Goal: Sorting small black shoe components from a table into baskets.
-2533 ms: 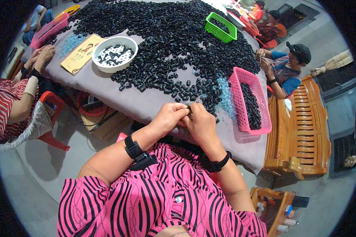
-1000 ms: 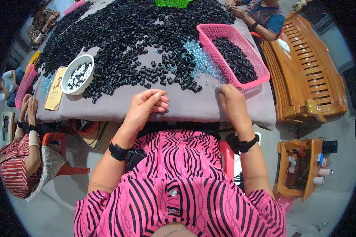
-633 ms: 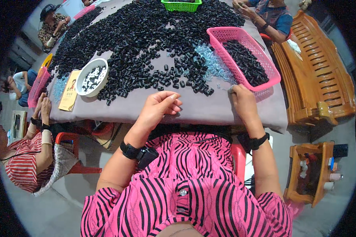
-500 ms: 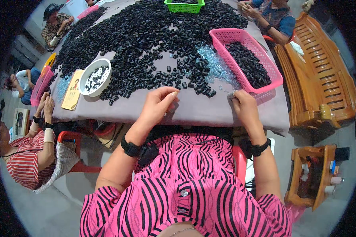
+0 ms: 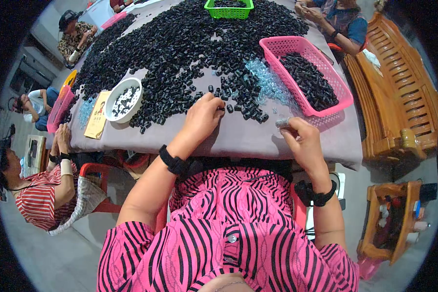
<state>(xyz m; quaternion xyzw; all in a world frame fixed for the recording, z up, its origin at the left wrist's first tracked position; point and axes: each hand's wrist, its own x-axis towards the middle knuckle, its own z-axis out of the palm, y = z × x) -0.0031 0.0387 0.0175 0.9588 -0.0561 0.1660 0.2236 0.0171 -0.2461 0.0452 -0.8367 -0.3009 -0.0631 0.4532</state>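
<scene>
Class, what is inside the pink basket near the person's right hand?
The pink basket holds a heap of small black pieces. The heap hides the basket's bottom, so anything beneath cannot be seen.

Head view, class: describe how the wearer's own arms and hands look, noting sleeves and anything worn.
The short sleeves are pink with wavy black stripes. The left wristband and right wristband are black, the right one with a bulky part. The left hand and right hand wear no gloves.
</scene>
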